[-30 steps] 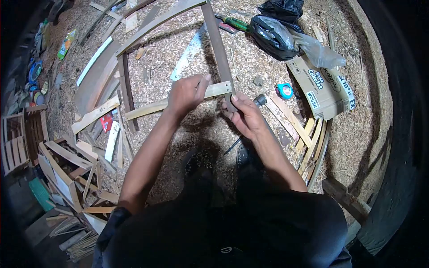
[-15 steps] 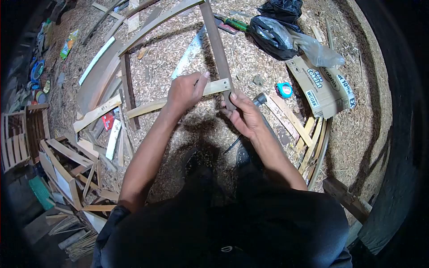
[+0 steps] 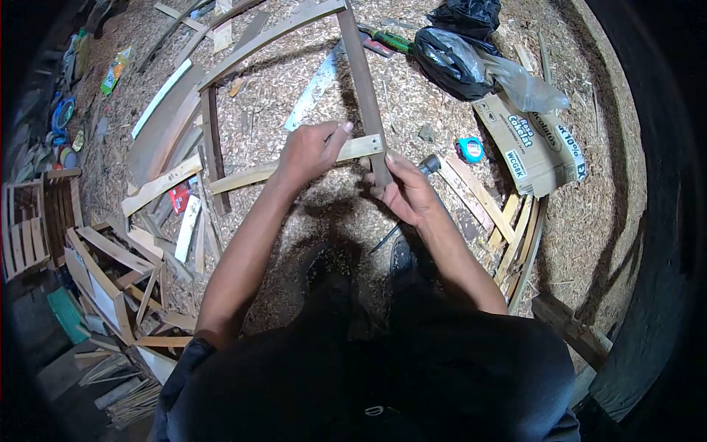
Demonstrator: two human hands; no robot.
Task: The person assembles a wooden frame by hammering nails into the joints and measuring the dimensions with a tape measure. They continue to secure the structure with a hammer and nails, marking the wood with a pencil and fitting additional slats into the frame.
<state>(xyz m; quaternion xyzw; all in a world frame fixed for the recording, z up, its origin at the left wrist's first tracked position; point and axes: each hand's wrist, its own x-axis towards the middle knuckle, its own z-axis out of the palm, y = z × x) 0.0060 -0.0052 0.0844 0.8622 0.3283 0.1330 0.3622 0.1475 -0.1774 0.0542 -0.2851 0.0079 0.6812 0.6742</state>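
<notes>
In the head view I hold up a wooden frame (image 3: 360, 77) made of two dark bars joined by two pale cross slats. My left hand (image 3: 305, 156) is closed around the near slat (image 3: 250, 177), its thumb pointing up. Two small dark dots mark that slat's right end, where it laps the right-hand bar. The lower end of this same bar sits in my right hand (image 3: 410, 193), with the thumb along its side. A hammer (image 3: 428, 165) lies beyond my right wrist, its handle partly hidden by my hand and forearm.
Wood shavings cover the ground. A hand saw (image 3: 315, 87) lies behind the frame. At right are a blue tape measure (image 3: 470, 149), a flattened cardboard box (image 3: 526, 144), black plastic bags (image 3: 449, 62) and wooden strips (image 3: 479, 195). Wood offcuts (image 3: 118, 254) pile up at left.
The frame has shifted slightly right, and its right bar has tilted a little. Around the bar's lower end, my right-hand fingers have changed position slightly. My left hand keeps its grip.
</notes>
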